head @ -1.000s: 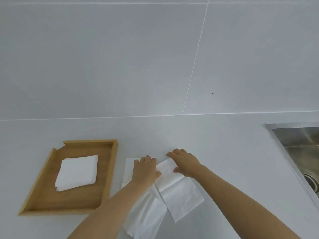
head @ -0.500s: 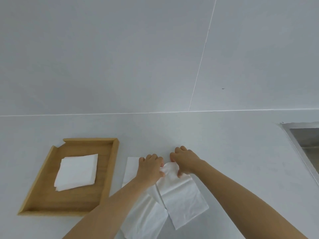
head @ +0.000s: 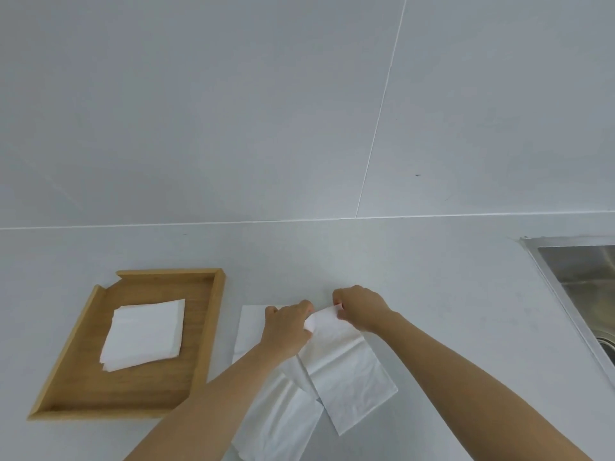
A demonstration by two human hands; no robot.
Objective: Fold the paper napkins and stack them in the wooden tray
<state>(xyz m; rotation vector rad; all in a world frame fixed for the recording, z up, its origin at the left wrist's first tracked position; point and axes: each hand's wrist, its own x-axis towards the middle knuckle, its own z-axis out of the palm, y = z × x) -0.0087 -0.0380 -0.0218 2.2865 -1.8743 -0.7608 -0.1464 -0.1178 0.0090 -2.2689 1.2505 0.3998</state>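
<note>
A white paper napkin (head: 346,371) lies unfolded on the pale counter in front of me. My left hand (head: 288,329) and my right hand (head: 359,306) pinch its far edge, which is lifted and curled toward me. Other loose napkins (head: 276,424) lie under and beside it, partly hidden by my left forearm. To the left stands the wooden tray (head: 209,331), holding a small stack of folded napkins (head: 144,334).
A steel sink (head: 579,287) is sunk into the counter at the right edge. A pale tiled wall (head: 299,111) rises behind the counter.
Both hands went from pressing flat on the napkin to pinching its far edge and lifting it. The camera view shifted slightly.
</note>
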